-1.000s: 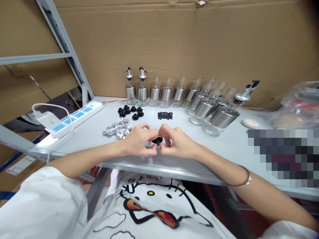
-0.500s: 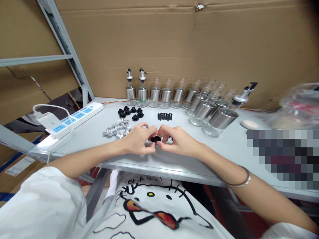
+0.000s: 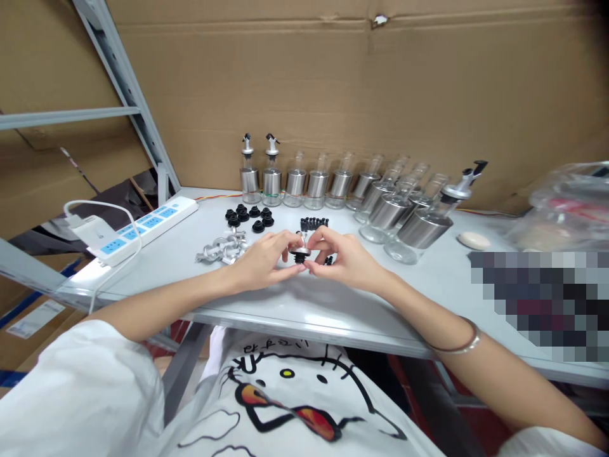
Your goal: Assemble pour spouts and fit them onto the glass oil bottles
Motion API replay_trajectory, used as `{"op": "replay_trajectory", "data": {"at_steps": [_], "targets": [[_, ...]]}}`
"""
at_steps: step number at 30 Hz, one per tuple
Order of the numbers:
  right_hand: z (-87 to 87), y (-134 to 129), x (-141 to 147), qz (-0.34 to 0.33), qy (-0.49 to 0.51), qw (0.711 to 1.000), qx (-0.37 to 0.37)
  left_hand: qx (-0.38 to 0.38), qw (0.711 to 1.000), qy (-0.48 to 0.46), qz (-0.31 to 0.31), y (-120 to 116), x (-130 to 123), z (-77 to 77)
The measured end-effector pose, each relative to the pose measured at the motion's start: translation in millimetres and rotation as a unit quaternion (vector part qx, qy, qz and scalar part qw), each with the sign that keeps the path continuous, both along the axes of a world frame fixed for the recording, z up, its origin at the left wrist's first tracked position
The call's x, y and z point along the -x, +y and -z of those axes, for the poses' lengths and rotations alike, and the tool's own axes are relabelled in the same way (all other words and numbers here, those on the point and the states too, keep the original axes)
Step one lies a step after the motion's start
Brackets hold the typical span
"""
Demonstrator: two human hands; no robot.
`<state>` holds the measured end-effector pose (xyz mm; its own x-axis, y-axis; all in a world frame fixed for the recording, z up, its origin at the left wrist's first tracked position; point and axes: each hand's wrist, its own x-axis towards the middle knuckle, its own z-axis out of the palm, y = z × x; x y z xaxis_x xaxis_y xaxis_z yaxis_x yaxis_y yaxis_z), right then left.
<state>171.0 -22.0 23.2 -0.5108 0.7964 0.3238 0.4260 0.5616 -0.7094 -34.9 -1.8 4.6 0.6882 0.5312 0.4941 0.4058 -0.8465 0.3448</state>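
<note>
Between my two hands is a pourer stopper (image 3: 300,253), upright, with a silver top and a ribbed black plug below. My left hand (image 3: 266,259) grips it from the left, thumb under the plug and fingers at the silver part. From the other side my right hand (image 3: 346,259) pinches it in the same way. Beside my left hand lies a heap of silver pourer tops (image 3: 222,247). Behind them sit several black rubber plugs (image 3: 242,214). A row of small black caps (image 3: 314,223) lies just beyond my hands. A few more black pieces show partly by my right fingers.
Glass bottles with steel sleeves (image 3: 318,183) line the back; three wear pourers, including the front right bottle (image 3: 421,228). A power strip (image 3: 143,228) with a plugged-in white charger is at left. A pale oval object (image 3: 474,240) and a plastic bag (image 3: 566,209) lie at right.
The stopper has been turned from its dark underside facing me to upright, silver top up. Both hands have risen slightly in view with it and remain on it.
</note>
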Motion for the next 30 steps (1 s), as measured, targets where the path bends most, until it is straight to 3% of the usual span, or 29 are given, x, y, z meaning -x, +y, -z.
{"op": "replay_trajectory", "data": {"at_steps": [5, 11, 14, 18, 23, 30], "targets": [[-1.7, -1, 0, -0.015, 0.017, 0.999, 0.035, -0.025, 0.999, -0.012, 0.035, -1, -1, -0.6], [-9.0, 2, -7, -0.042, -0.057, 0.997, -0.014, -0.038, 0.997, -0.022, 0.063, -2, -3, 2.3], [-14.8, 10, -18, 0.028, -0.152, 0.985, -0.070, -0.040, 0.997, -0.012, 0.062, -1, -3, 4.1], [-15.1, 30, -40, 0.156, -0.321, 0.931, -0.083, -0.052, 0.996, -0.005, 0.070, 2, -1, 5.9], [0.1, 49, -56, 0.160, -0.421, 0.892, -0.023, -0.093, 0.991, 0.025, 0.088, 6, 0, 6.3], [8.4, 51, -52, 0.167, -0.429, 0.888, 0.008, -0.155, 0.983, 0.024, 0.097, 6, -1, 7.1]]}}
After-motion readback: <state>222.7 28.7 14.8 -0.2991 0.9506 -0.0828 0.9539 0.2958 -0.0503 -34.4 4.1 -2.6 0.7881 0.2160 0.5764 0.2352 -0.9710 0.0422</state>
